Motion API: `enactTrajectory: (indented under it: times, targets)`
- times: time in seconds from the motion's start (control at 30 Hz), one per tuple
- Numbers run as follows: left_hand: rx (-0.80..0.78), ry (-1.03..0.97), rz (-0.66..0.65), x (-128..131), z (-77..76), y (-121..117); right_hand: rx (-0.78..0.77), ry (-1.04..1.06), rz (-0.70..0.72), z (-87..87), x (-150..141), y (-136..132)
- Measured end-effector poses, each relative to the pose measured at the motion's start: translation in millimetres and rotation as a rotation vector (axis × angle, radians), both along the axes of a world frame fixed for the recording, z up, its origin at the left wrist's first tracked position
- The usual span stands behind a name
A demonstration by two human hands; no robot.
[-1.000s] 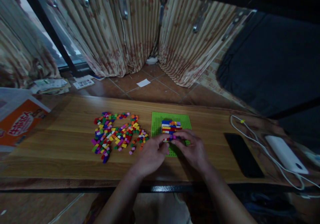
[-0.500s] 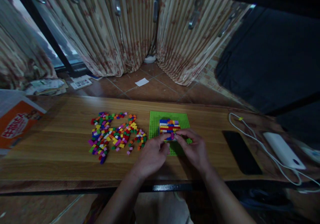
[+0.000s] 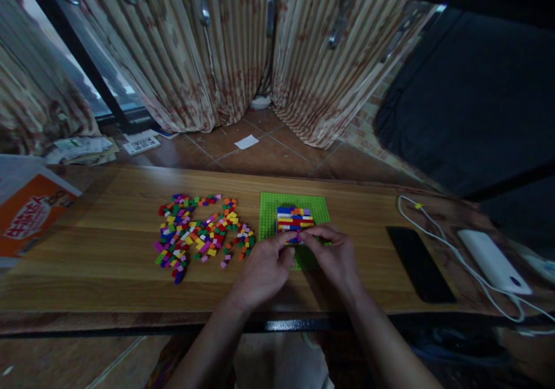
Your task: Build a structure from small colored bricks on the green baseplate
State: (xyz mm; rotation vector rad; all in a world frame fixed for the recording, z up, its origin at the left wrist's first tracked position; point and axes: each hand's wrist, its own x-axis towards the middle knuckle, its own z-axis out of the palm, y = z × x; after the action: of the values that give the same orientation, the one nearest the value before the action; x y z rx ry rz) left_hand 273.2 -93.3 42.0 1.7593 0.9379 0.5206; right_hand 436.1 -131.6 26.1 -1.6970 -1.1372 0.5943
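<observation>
On the green studded baseplate stands a block of stacked toy bricks in rows of blue, white, yellow and red. My left hand is at its near left side, index fingertip against the front bricks and the other fingers curled. From the right, my right hand reaches the front edge with thumb and index finger pinched together. A small purple brick shows between the fingertips of both hands; whether the right fingers grip it or only press it is partly hidden.
Left of the baseplate, many loose coloured bricks lie spread on the wooden table. A black phone, a white power bank and a white cable lie at the right. An orange and white box stands far left.
My right thumb and index finger have shifted slightly left, over the purple brick at the front of the stack. My left hand has stayed nearly still.
</observation>
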Motion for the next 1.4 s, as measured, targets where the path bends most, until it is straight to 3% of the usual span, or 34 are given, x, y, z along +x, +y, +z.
enactTrajectory:
  times: [0.37,1.3,1.4]
  targets:
    - [0.076,0.066,0.004,2.2,2.7,-1.1,-0.125,-0.024,-0.028,12.2,-4.9,3.5]
    - [0.173,0.231,0.002,5.2,8.8,-6.2,-0.115,-0.14,-0.005,13.2,-6.8,-0.7]
    - [0.193,0.215,0.019,3.6,11.5,-5.0,-0.034,-0.16,-0.003,19.8,3.2,4.6]
